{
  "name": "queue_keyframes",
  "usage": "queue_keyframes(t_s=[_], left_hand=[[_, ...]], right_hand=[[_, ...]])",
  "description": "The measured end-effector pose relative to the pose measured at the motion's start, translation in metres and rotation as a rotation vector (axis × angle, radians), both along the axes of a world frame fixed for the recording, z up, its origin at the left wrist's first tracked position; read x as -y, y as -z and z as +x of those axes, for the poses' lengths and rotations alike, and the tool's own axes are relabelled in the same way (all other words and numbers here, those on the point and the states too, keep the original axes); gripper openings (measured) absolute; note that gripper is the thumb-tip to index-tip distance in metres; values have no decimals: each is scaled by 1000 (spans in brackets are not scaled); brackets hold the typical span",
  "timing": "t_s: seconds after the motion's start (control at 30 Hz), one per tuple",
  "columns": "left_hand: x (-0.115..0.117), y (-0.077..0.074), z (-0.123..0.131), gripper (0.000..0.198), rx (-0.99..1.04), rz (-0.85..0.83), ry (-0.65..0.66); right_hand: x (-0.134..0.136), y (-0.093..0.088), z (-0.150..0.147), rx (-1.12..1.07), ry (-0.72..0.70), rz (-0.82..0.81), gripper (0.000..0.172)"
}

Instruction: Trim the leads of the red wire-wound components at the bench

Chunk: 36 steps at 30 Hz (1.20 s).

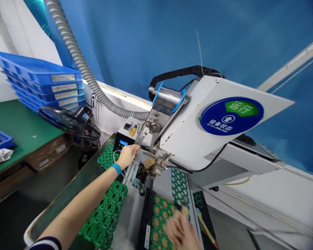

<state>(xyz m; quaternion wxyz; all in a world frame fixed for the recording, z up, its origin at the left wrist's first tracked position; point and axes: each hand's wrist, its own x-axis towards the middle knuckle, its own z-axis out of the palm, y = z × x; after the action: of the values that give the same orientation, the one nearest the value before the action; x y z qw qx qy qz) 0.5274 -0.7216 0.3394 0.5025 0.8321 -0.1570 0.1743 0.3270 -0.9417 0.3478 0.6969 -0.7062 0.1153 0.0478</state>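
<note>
Green circuit panel (160,218), probably light, stiff and brittle, best held by its edges, lies below the blurred right hand (181,227), fingers unclear; left hand's (127,155) fingers press together beside the white machine (185,121).

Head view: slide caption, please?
Left hand at the machine, blurred right hand by green circuit boards.

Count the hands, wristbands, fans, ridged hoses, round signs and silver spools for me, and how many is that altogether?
Left hand and right hand: 2
Blue wristband: 1
Black fan: 1
Grey ridged hose: 1
Round blue and green sign: 1
Silver spool: 1
Total: 7
</note>
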Motion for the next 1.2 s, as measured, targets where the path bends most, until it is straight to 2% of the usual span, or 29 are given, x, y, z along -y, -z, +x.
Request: queue_keyframes(t_s=[0.03, 0.1, 0.17, 0.27, 0.4, 0.7, 1.2], left_hand=[[0, 0, 0, 29, 0, -1, 2], [-1, 1, 0, 29, -1, -6, 6], [0, 1, -1, 30, -3, -14, 9], [1, 1, -2, 32, -5, -30, 12], [3, 1, -3, 30, -15, -59, 13], [6, 4, -2, 21, -65, -71, -15], [5, 1, -2, 24, -72, -58, -16]], right_hand=[[-22, -9, 13, 0, -89, 166, 52], [-63, -29, 40, -1, -256, 344, 53], [-91, -43, 65, 9, -308, 381, 52], [-109, -49, 93, 1, -272, 365, 47], [-115, -45, 116, -29, -228, 439, 45], [-129, -46, 154, -103, -253, 553, 47], [-127, -40, 163, -135, -222, 609, 45]])
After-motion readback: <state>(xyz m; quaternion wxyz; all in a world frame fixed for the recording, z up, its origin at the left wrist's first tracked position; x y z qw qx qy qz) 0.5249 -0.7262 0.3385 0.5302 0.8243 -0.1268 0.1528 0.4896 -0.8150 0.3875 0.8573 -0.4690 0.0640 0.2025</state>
